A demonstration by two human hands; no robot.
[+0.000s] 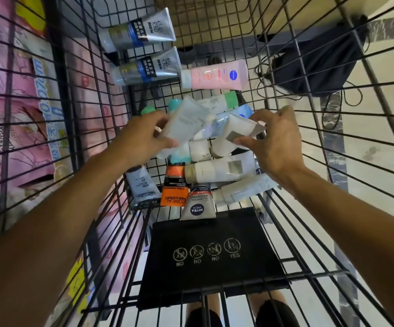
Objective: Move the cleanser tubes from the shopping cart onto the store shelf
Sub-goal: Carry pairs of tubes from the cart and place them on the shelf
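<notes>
Your left hand (144, 135) pinches a pale grey plastic tube (186, 121); your right hand (278, 142) grips a white tube (236, 131). Under your fingers, loose tubes crowd the black wire shopping cart (309, 208); two silver tubes (141, 53) and a pink tube (217, 74) lie beyond your fingertips.

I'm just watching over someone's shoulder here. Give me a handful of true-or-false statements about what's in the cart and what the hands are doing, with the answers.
1. Each hand grips a pale tube: the left hand a grey-white tube, the right hand a white tube. True.
2. The pink tube is held in the right hand. False: it lies alone on the cart floor, beyond both hands.
3. Two grey tubes marked MEN lie side by side at the cart's far left. True.
4. The orange tube stands on a shelf. False: it lies in the cart, among other tubes.
5. The black flap bears four round pictograms. True.
6. The cart holds only the two tubes being gripped. False: many more lie in it.
</notes>
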